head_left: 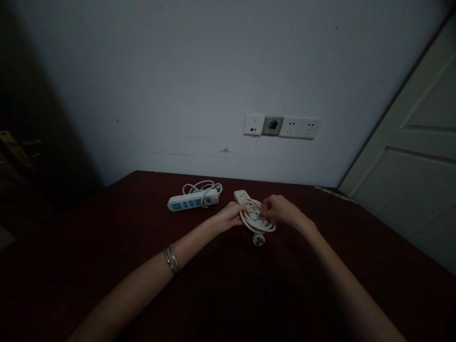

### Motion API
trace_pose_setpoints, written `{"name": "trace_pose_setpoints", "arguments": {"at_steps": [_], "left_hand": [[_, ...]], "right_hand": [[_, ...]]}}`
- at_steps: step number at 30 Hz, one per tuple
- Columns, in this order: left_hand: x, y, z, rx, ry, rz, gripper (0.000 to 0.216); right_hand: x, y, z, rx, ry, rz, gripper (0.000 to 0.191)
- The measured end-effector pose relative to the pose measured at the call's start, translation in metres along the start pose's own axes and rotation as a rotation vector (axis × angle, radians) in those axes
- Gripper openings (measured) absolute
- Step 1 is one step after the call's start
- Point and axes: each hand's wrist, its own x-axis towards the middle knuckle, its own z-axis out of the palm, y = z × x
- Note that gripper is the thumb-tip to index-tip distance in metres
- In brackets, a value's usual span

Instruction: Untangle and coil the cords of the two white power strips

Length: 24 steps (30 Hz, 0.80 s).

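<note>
The left hand (233, 214) is gripping the left edge of a coiled cable (261, 228), its thumb lying over the loops. The right hand (280, 209) is bending its fingers in at the coil's right side; whether they are pinching a strand or only touching it, I cannot tell. The coil is lying around and over a white power strip (242, 195) on the table (153, 242), between the 2 hands, and the plug (259, 240) is sticking out on the near side.

Because the loops are sitting loosely, they could be springing apart or sliding off the strip if the left thumb were easing. A tug on just 1 strand could be tightening a tangle, and the plug could be catching in a loop. The blue-socketed strip (192, 200) is lying near the left hand, so a widening coil could be snagging its cord (194, 185).
</note>
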Motion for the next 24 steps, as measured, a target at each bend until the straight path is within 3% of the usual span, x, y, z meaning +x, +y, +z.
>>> {"name": "trace_pose_setpoints", "arguments": {"at_steps": [3, 6, 8, 16, 24], "left_hand": [[0.002, 0.003, -0.008, 0.043, -0.020, -0.006, 0.014], [0.002, 0.007, -0.013, 0.102, -0.031, -0.012, 0.011], [0.001, 0.010, -0.015, 0.139, -0.034, -0.008, 0.009], [-0.005, 0.017, -0.018, 0.281, -0.037, 0.030, 0.005], [-0.012, 0.025, -0.015, 0.339, -0.005, 0.076, 0.008]], "right_hand": [[-0.005, -0.006, -0.005, 0.082, -0.186, -0.172, 0.016], [-0.008, -0.010, -0.003, 0.138, -0.378, -0.140, 0.020], [-0.008, -0.012, 0.000, 0.149, -0.420, -0.143, 0.020], [-0.005, -0.016, 0.012, 0.157, -0.394, -0.210, 0.015], [-0.003, -0.019, 0.016, 0.102, -0.245, -0.307, 0.020]]}}
